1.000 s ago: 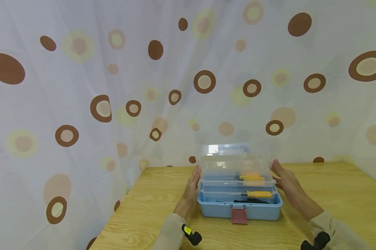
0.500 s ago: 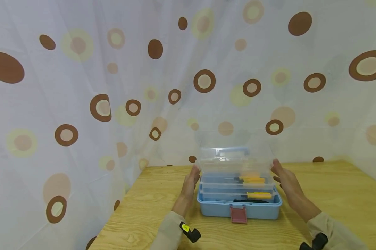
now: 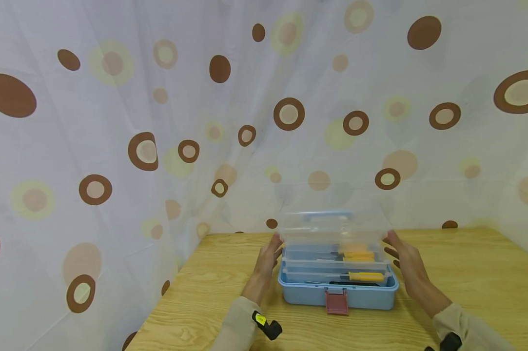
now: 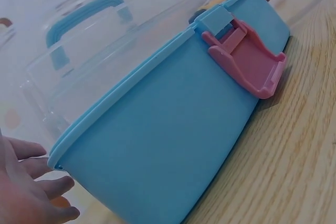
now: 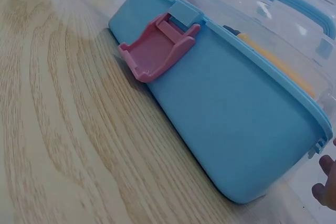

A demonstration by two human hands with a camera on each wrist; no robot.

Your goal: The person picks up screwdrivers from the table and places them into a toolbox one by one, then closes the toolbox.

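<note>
A light blue toolbox (image 3: 299, 295) stands on the table with its clear lid (image 3: 312, 228) raised and tilted back, clear tiered trays beneath it. Its pink latch (image 3: 336, 302) hangs loose at the front. Yellow-handled screwdrivers (image 3: 365, 276) lie in the trays, and a dark slim tool (image 3: 353, 283) sits lower at the front. My left hand (image 3: 265, 261) is at the left side of the lid and trays, fingers extended. At the opposite side, my right hand (image 3: 410, 263) has its fingertips right by the lid's edge. Little of the right hand (image 5: 331, 182) shows in the right wrist view.
The wood-grain table (image 3: 215, 273) reaches back to a white curtain (image 3: 180, 87) with brown and yellow dots. A blue carrying handle (image 4: 84, 19) is fixed on the clear lid. Black wrist devices (image 3: 270, 329) sit on both beige sleeves.
The clear lid and trays have come down slightly toward the blue base, and the right fingertips have lowered with them. The base has stayed in nearly the same place.
</note>
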